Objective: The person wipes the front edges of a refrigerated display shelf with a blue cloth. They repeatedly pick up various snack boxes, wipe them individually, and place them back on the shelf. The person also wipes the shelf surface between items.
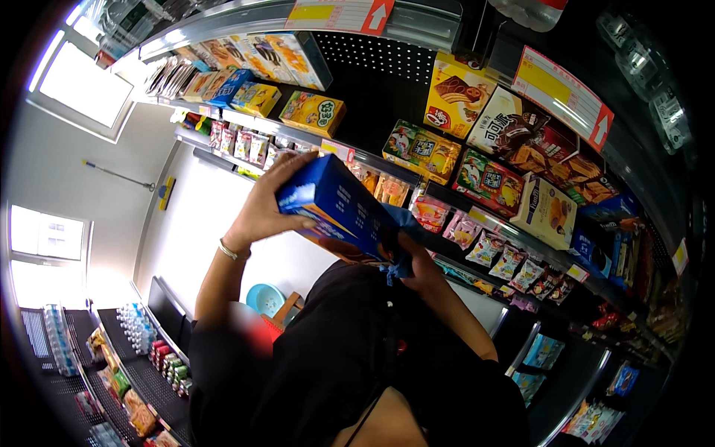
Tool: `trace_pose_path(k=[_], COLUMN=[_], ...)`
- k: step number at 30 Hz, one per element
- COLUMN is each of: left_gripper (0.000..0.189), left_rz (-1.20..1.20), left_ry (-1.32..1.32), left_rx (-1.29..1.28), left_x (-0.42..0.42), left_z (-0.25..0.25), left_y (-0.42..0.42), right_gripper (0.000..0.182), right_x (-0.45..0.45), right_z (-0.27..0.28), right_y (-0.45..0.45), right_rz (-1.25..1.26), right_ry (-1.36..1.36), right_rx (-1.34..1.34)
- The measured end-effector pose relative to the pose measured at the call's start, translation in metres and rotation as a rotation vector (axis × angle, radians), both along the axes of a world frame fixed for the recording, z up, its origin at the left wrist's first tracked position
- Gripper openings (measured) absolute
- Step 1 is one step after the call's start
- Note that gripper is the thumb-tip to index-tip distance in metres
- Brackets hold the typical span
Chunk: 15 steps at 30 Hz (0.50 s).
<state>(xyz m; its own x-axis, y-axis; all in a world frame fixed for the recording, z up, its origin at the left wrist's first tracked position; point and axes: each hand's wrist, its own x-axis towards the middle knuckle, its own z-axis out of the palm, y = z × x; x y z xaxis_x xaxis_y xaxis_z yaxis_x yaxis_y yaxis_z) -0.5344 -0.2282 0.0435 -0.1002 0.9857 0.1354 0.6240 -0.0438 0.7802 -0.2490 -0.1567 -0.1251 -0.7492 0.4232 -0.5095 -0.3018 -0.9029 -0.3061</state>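
Observation:
A large blue snack box point(346, 209) is held up in front of my chest, tilted. My left hand point(268, 204) grips its left end, with the thumb along the lower edge and a bracelet on the wrist. At the box's right end, my right hand point(416, 260) holds a bunched blue cloth point(403, 229) against it; the cloth partly hides the fingers. Just beyond the box runs a shelf of boxed snacks, with a yellow box point(313, 113) and a green-and-yellow box point(422, 151) near its front edge.
More snack boxes point(544, 211) fill the shelf's right part, and small bagged snacks point(486, 248) line the tier below. Price tag holders point(564, 95) jut from the shelf above. A light blue basin point(265, 299) is on the floor. Other stocked shelves point(151, 385) stand at lower left.

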Motion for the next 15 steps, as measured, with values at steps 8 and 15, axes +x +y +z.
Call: trace_pose_path(k=[8,15], left_gripper=[0.118,0.101], left_rz=[0.144,0.106], left_ry=[-0.467,-0.991], left_rx=[0.184,0.112], left_x=[0.02,0.022], left_z=[-0.025,-0.111], left_y=[-0.016,-0.007], right_gripper=[0.025,0.026], right_x=[-0.011,-0.053], right_z=[-0.015,0.021], right_y=[-0.006,-0.013], right_rz=[0.085,-0.021], right_ry=[-0.014,-0.116], right_rx=[-0.008,0.005])
